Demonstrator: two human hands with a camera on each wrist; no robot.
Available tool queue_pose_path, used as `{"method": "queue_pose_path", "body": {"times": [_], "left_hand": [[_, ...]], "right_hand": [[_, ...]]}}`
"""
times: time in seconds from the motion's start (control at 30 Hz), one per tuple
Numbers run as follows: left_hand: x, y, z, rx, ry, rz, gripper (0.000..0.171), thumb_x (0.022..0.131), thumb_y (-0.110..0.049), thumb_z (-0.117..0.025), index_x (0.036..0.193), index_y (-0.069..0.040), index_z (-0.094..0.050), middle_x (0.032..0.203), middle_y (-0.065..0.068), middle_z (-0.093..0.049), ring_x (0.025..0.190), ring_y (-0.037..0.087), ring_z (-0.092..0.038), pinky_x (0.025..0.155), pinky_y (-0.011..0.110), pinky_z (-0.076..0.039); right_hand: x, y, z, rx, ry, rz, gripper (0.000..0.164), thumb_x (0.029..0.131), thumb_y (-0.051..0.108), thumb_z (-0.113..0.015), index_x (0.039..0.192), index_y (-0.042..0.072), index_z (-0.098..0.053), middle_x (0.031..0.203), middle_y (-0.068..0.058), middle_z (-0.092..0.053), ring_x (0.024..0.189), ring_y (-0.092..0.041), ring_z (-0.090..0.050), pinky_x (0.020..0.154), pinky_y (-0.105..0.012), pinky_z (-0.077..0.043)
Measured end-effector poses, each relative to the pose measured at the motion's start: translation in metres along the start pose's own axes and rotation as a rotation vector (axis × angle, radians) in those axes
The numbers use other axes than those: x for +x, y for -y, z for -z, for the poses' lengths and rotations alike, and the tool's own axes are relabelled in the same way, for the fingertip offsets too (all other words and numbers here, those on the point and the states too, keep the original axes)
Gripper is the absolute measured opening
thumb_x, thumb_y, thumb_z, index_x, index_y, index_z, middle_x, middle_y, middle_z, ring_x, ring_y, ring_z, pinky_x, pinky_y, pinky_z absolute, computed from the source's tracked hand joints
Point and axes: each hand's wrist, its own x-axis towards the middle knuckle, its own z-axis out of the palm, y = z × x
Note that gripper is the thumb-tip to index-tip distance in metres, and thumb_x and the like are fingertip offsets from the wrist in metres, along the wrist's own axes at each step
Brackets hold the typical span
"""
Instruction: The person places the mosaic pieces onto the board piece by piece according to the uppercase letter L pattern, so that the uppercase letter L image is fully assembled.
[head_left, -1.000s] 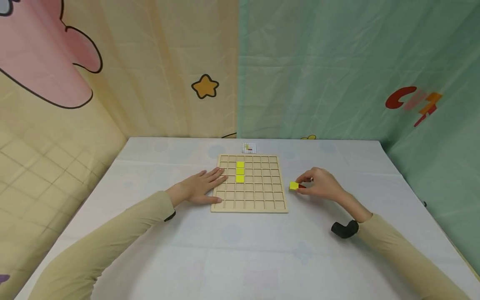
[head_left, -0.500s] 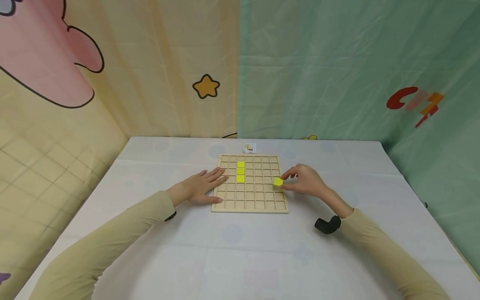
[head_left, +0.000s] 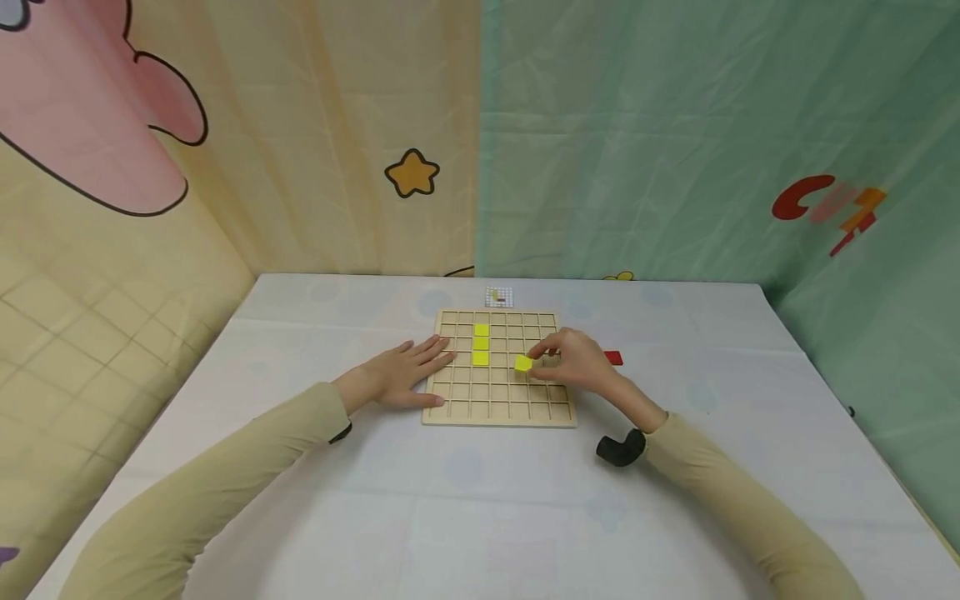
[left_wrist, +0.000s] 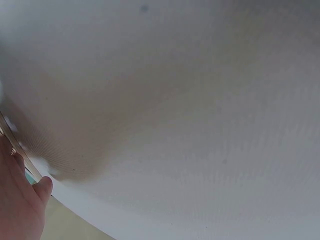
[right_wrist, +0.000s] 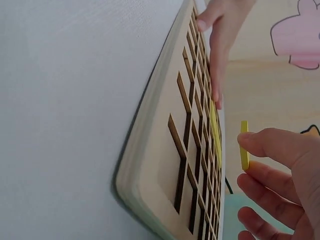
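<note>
The right hand [head_left: 572, 360], pinching a yellow tile [head_left: 523, 363], is now carrying it in from the worktop [head_left: 675, 467] over the wooden grid board [head_left: 555, 414] toward the three placed yellow tiles [head_left: 481, 343], while the spread left hand [head_left: 401, 372] is still pressing the board's edge.

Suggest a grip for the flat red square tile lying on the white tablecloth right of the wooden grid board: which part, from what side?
Pinch the red square tile across two opposite edges, coming straight down from above. It lies flat on the white tablecloth and looks thin, so only the edges offer purchase. It sits apart from the wooden grid board, with open cloth around it. The right hand already pinches a yellow square tile by its edges.
</note>
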Motion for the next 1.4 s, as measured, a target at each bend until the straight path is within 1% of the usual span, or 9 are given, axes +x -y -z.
{"method": "queue_pose_path", "body": {"times": [0.23,0.43,0.63,0.77,0.97,1.17,1.4], "left_hand": [[-0.001,0.0,0.0,-0.002,-0.001,0.002,0.085,0.093,-0.067,-0.035,0.156,-0.018,-0.007,0.163,0.007,0.003,0.151,0.027,0.001,0.12,0.053,-0.012],[0.001,0.003,-0.004,-0.001,-0.009,-0.005,0.086,0.093,-0.068,-0.034,0.156,-0.018,-0.006,0.163,0.009,0.002,0.151,0.028,0.0,0.119,0.054,-0.012],[0.001,0.005,-0.006,-0.008,-0.02,-0.019,0.086,0.093,-0.068,-0.034,0.156,-0.017,-0.008,0.163,0.01,0.001,0.151,0.029,-0.002,0.119,0.055,-0.013],[0.0,0.004,-0.004,-0.01,-0.018,-0.015,0.085,0.093,-0.067,-0.035,0.156,-0.017,-0.007,0.163,0.01,0.001,0.151,0.029,-0.002,0.119,0.055,-0.013],[0.001,0.002,-0.003,-0.007,-0.001,0.006,0.085,0.093,-0.067,-0.035,0.156,-0.019,-0.005,0.163,0.007,0.004,0.151,0.026,0.001,0.12,0.053,-0.012],[0.001,0.003,-0.003,0.0,-0.009,-0.002,0.085,0.093,-0.067,-0.036,0.156,-0.017,-0.007,0.163,0.009,0.002,0.151,0.028,-0.001,0.119,0.055,-0.013],[0.001,0.002,-0.002,-0.005,-0.001,0.003,0.084,0.094,-0.066,-0.035,0.156,-0.018,-0.006,0.163,0.007,0.003,0.151,0.026,0.001,0.12,0.054,-0.012]], "right_hand": [[0.011,0.015,-0.016,0.011,0.022,-0.012,0.025,0.077,0.03,-0.08,0.096,0.014,-0.078,0.09,0.003,-0.075,0.083,-0.015,-0.059,0.07,-0.026,-0.048],[0.019,0.025,-0.028,-0.008,0.034,0.013,0.025,0.077,0.03,-0.08,0.096,0.014,-0.077,0.091,0.004,-0.074,0.081,-0.012,-0.057,0.069,-0.024,-0.047],[0.031,0.03,-0.037,-0.022,0.045,0.036,0.026,0.077,0.032,-0.081,0.096,0.014,-0.078,0.092,0.005,-0.075,0.08,-0.01,-0.057,0.069,-0.021,-0.047],[0.036,0.033,-0.04,-0.03,0.066,0.042,0.027,0.076,0.033,-0.081,0.095,0.015,-0.078,0.092,0.005,-0.075,0.075,-0.008,-0.057,0.064,-0.02,-0.046],[0.038,0.036,-0.042,-0.044,0.1,0.002,0.028,0.077,0.036,-0.08,0.096,0.016,-0.078,0.097,0.002,-0.074,0.071,-0.008,-0.055,0.06,-0.02,-0.043],[0.039,0.037,-0.041,-0.047,0.105,0.009,0.028,0.077,0.035,-0.08,0.097,0.015,-0.078,0.094,0.003,-0.074,0.07,-0.009,-0.054,0.059,-0.02,-0.042],[0.038,0.037,-0.042,-0.038,0.097,0.015,0.028,0.076,0.035,-0.081,0.096,0.015,-0.078,0.098,0.001,-0.074,0.07,-0.008,-0.054,0.059,-0.02,-0.042]]}}
